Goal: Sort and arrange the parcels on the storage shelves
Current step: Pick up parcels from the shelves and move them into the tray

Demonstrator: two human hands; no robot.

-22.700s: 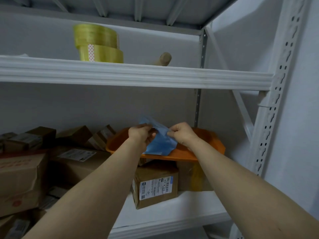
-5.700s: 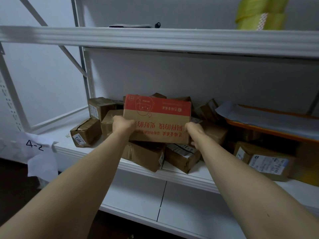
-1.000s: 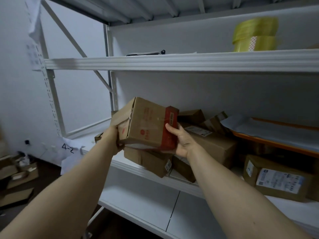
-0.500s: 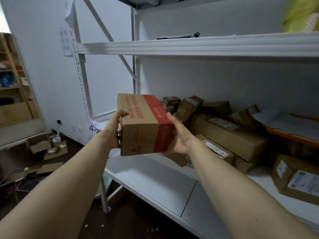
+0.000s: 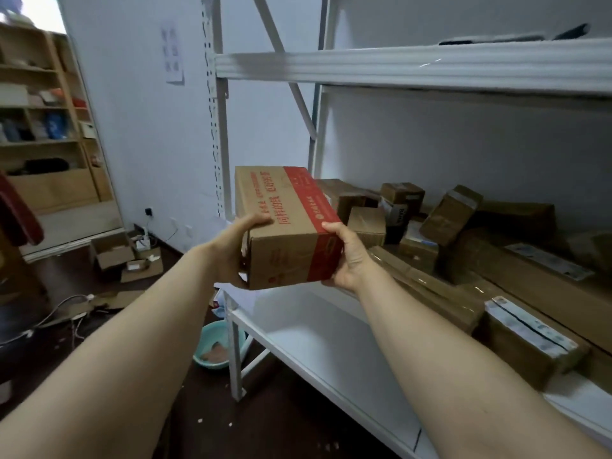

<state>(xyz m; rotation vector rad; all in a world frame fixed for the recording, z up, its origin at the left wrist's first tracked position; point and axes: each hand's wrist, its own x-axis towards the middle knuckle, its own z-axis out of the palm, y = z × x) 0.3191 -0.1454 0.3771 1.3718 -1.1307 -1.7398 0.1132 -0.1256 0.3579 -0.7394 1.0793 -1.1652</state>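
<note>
1. Head view showed the box (image 5: 285, 226), brown cardboard with a red band, held in the air at the left end of the shelf (image 5: 318, 339), above its bare white part and clear of the parcels (image 5: 463, 260) piled further right.
2. The left hand (image 5: 236, 250) was clamped on the box's left side, thumb over the top edge; the right hand (image 5: 347, 256) gripped the red right side, thumb on top.
3. The walls looked stiff and square, with no sag or crush under either grip, so it probably took a firm squeeze well.
4. It sat level between outstretched arms, which suggested a light to moderate weight; what was inside could not be told.
5. Plain cardboard gives decent friction; the glossier red band may slip more.
6. Opposite side walls with thumbs over the top seemed the sound hold; a palm under the base would be safer when lowering it.
</note>
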